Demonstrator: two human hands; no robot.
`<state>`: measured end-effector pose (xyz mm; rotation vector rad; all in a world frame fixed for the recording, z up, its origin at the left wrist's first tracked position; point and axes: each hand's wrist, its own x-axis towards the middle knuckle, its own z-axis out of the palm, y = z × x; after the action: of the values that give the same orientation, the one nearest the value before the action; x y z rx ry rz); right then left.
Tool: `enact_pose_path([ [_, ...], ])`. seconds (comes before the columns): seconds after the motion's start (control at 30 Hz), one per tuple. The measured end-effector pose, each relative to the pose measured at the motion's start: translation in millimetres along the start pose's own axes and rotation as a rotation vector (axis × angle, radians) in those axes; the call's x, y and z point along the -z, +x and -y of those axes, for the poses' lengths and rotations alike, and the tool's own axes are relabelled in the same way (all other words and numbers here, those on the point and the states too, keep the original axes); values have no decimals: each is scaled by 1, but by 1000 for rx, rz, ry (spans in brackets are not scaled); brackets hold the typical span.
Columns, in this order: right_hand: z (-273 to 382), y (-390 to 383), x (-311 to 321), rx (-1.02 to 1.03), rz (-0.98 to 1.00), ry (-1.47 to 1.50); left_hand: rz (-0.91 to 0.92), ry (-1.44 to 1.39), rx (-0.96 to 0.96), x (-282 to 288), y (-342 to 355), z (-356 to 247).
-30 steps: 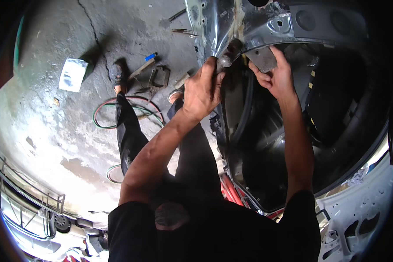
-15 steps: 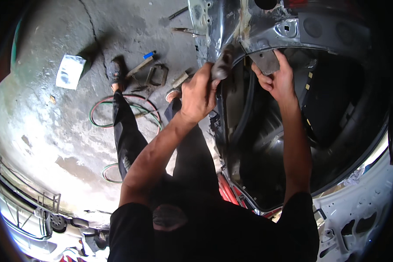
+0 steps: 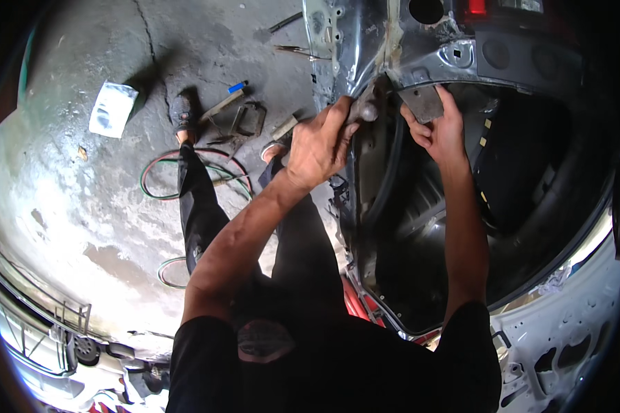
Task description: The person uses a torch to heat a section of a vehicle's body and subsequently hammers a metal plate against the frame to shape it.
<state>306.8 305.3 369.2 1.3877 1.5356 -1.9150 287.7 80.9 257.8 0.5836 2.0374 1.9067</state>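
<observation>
My left hand (image 3: 317,146) is wrapped round the handle of a hammer (image 3: 370,107). Its dark head is at the corner of the car's body opening, close to the bare metal panel (image 3: 365,43); I cannot tell whether it touches. My right hand (image 3: 442,134) reaches over the opening and grips a flat grey metal plate (image 3: 424,103) between thumb and fingers. The plate lies just under the opening's upper rim (image 3: 461,81), to the right of the hammer head. The plate's far edge is partly hidden by the rim.
On the concrete floor to the left lie a blue-ended tool (image 3: 236,87), a metal frame-like tool (image 3: 249,120), red and green hoses (image 3: 160,195) and a white packet (image 3: 112,110). A white perforated car panel (image 3: 565,344) stands at lower right, a metal rack (image 3: 38,296) at lower left.
The hammer head has moved right and slightly down, nearer the plate, with my left hand following. The view has shifted slightly. My right hand keeps its grip on the plate.
</observation>
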Motion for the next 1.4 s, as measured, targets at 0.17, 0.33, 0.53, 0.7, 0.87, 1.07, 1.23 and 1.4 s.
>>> enact_pose_path([
  [0.17,0,0,-2,-12,-5,2,82,49,61,1,-1,1],
  [0.33,-2,-1,3,-5,14,25,26,18,-2,1,2,4],
  [0.53,-3,-1,-4,-30,-20,26,-1,-97,19,5,3,6],
  [0.7,-6,-1,2,-1,19,76,63,-317,259,14,9,-9],
  [0.87,-3,0,-5,-24,-35,77,106,-643,588,27,37,-1],
  [1.07,-3,-1,-3,-7,-22,71,239,-865,913,44,56,-18],
  [1.23,-1,-4,-5,10,-30,61,121,-575,615,33,39,-31],
  [1.4,-11,-7,0,5,87,197,-65,-604,491,-2,-14,-38],
])
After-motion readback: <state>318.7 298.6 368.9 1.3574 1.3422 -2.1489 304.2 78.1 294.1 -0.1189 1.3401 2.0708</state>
